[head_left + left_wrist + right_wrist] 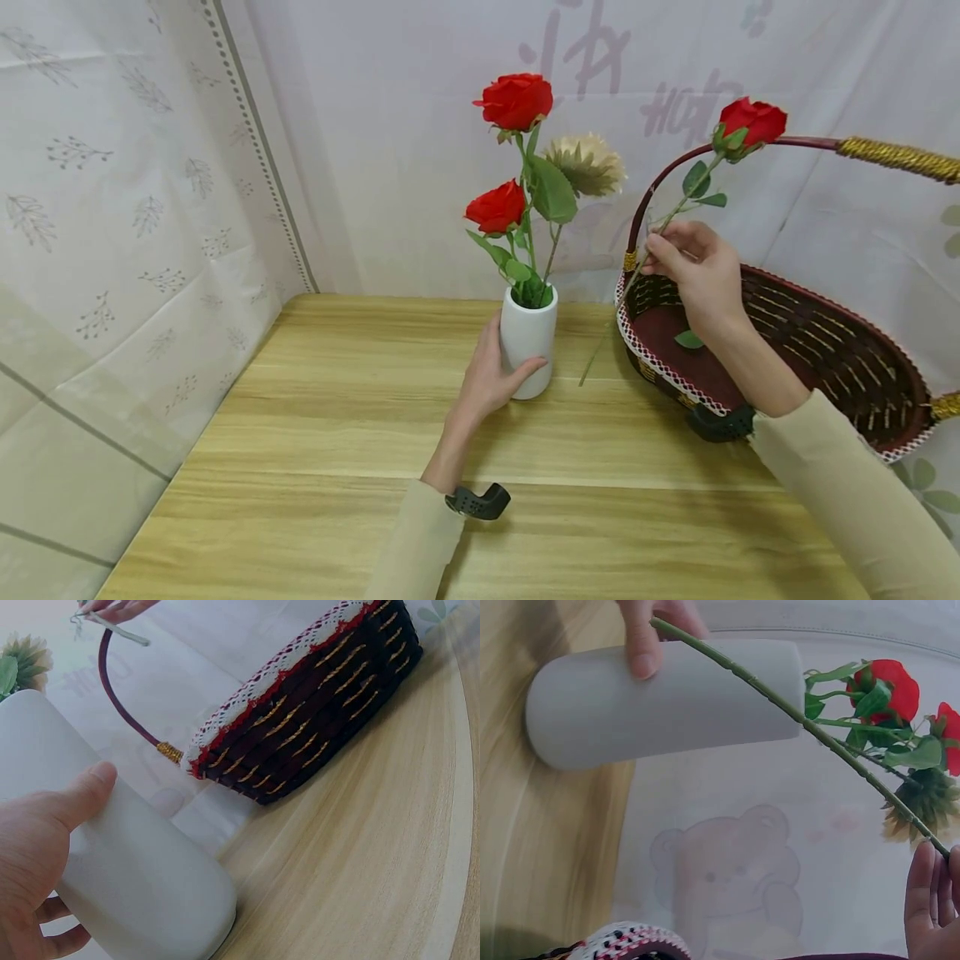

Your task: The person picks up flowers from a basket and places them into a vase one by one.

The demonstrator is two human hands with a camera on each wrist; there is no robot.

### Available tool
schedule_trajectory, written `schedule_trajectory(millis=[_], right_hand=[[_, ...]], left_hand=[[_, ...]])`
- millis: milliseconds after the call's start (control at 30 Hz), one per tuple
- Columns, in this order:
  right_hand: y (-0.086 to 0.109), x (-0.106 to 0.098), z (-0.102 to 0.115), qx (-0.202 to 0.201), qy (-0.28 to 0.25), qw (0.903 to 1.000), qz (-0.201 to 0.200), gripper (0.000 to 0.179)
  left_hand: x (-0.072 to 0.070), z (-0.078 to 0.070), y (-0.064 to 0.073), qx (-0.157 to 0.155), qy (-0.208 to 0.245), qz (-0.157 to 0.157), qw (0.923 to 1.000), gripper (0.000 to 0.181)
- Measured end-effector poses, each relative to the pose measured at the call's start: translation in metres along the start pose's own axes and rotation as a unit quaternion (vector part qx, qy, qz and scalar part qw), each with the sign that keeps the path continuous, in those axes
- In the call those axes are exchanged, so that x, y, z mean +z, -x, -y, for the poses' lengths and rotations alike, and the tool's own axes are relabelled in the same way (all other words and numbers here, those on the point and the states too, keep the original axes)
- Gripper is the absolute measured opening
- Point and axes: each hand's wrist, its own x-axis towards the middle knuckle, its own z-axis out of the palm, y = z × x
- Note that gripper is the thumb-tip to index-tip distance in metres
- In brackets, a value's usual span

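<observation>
A white vase (pixel 530 346) stands on the wooden table, holding two red roses (pixel 516 102) and a cream flower (pixel 587 165) with green leaves. My left hand (pixel 491 371) grips the vase from its left side, thumb across the front; the left wrist view shows that thumb on the vase wall (pixel 150 877). Above the basket's left end, my right hand (pixel 697 271) pinches the stem of another red rose (pixel 752 122). Its bloom points up and right, and the bare stem (pixel 802 720) slants down toward the table beside the vase.
A dark woven basket (pixel 720 398) with lace trim and a tall gold-wrapped handle (pixel 896 158) stands at the right. A green leaf (pixel 688 339) shows inside it. Patterned white curtains hang behind the table (pixel 315 433) and at its left.
</observation>
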Motion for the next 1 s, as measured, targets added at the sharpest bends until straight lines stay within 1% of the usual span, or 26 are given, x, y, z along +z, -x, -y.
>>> schedule_trajectory(millis=[233,367,500,667,867,1000], right_hand=[[-0.011,0.010,0.008,-0.024,0.001,0.9997,-0.007,0.010],[-0.017,0.016,0.013,-0.035,-0.013,0.9993,-0.011,0.010],[-0.023,0.020,0.020,-0.041,-0.027,0.9985,-0.024,0.012],[-0.029,0.025,0.025,-0.042,-0.033,0.9977,-0.042,0.013],[-0.034,0.029,0.030,-0.041,-0.065,0.9951,-0.063,0.009],[-0.036,0.032,0.032,-0.043,-0.076,0.9937,-0.070,0.008]], left_hand=[[0.000,0.000,0.001,-0.006,0.000,0.000,1.0000,0.099],[0.000,0.000,0.001,-0.006,0.002,0.001,1.0000,0.099],[0.000,0.000,0.001,-0.006,0.002,0.003,1.0000,0.099],[-0.001,-0.001,0.002,-0.007,0.003,0.004,1.0000,0.098],[-0.001,-0.001,0.002,-0.006,0.001,0.004,1.0000,0.099],[-0.001,-0.001,0.002,-0.005,0.002,0.004,1.0000,0.099]])
